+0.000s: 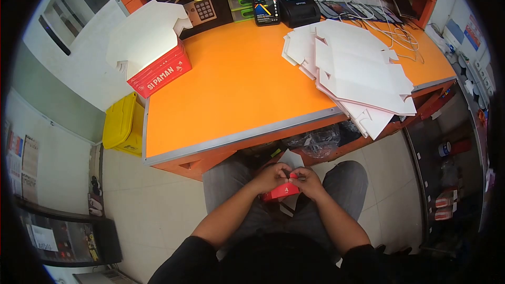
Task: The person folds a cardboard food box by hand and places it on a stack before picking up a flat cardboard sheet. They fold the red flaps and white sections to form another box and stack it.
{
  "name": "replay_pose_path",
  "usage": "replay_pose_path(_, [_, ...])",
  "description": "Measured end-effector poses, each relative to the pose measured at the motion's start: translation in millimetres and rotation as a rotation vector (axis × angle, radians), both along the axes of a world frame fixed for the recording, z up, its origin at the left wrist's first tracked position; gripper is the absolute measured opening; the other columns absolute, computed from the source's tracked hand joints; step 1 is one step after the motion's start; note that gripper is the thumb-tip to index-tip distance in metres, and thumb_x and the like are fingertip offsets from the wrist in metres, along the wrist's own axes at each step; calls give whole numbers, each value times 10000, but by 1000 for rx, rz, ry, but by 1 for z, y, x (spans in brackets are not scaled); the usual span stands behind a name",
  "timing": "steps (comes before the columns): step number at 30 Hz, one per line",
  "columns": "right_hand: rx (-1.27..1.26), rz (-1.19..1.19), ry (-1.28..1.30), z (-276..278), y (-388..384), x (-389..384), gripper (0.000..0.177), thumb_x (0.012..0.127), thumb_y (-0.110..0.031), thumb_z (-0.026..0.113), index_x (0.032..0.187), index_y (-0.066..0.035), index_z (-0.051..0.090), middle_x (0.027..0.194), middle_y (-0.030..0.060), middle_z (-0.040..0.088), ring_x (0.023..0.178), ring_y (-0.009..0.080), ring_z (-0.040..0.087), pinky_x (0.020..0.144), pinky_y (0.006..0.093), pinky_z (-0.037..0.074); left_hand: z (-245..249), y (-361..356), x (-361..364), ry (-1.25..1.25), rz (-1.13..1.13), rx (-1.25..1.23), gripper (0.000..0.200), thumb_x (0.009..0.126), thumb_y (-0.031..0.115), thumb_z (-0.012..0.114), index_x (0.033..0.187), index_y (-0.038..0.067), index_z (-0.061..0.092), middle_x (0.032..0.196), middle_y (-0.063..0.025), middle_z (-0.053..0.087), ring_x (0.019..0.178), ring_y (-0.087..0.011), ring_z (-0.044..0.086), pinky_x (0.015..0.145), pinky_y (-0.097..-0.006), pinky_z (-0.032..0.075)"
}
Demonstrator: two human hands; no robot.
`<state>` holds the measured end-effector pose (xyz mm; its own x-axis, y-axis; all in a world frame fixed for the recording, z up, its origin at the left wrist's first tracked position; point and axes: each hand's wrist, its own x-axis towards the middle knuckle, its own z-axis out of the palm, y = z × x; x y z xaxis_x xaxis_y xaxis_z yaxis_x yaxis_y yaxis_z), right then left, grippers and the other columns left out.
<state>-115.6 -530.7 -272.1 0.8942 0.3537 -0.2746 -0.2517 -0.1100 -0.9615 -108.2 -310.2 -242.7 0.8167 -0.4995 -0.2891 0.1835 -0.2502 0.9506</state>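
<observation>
Pinching a red carton over the lap, left hand and right hand meet fingertip to fingertip.

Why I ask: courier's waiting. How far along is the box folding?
Done: red SIPAMAN cartons sit stacked at the orange desk's left corner. In hand: the left hand and right hand pinch one red carton over the lap. Left: a pile of flat white blanks on the desk's right side, so probably much remains.
</observation>
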Motion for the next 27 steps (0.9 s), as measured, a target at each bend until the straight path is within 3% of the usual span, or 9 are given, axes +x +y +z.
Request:
replay_pose_path(2, [-42,44,-180,-15,-1,1,204,901,-105,793,1070,-50,693,987,38,663,890,129,644,696,282,558,4,-1,0,0,2,18,386,960,60,678,1329,66,567,944,-39,706,860,-107,648,772,-284,525])
replay_pose_path(5, [-71,27,12,-5,-1,1,242,856,-146,817,1041,-29,716,1159,131,613,994,227,660,857,352,551,5,-1,-1,-12,7,21,373,964,66,678,1321,64,571,942,-39,708,858,-106,649,773,-284,526])
replay_pose_path(11, [-177,-45,-147,-9,2,0,281,903,-225,781,1082,-21,708,1159,163,609,1038,272,653,895,365,550,5,-2,1,-20,23,-19,375,969,69,679,1328,61,568,942,-39,697,868,-102,641,780,-281,524])
replay_pose_path(14, [-414,33,-369,-21,-2,0,271,974,-218,712,1142,-14,653,1179,115,599,1001,177,623,823,347,548,5,-2,2,-26,34,-57,382,971,64,673,1336,56,562,943,-38,688,867,-102,635,782,-277,521])
replay_pose_path(20, [-96,71,37,-13,-6,6,202,1038,-247,633,1081,-50,646,997,43,637,839,120,618,707,288,529,5,-1,2,-33,28,-33,385,965,43,665,1334,45,557,945,-39,686,859,-103,631,775,-275,517])
replay_pose_path(23, [-27,58,189,21,-2,4,220,1028,-217,633,988,-4,668,866,55,640,787,141,619,699,325,524,5,0,2,-47,6,-3,387,963,36,662,1335,47,556,945,-42,686,857,-105,632,769,-278,516])
replay_pose_path(27, [-67,79,115,7,-3,4,195,1029,-223,642,988,-35,674,826,16,638,731,105,612,651,289,518,1,0,2,-39,-13,-22,387,964,31,659,1337,54,555,943,-44,686,855,-109,634,763,-281,515])
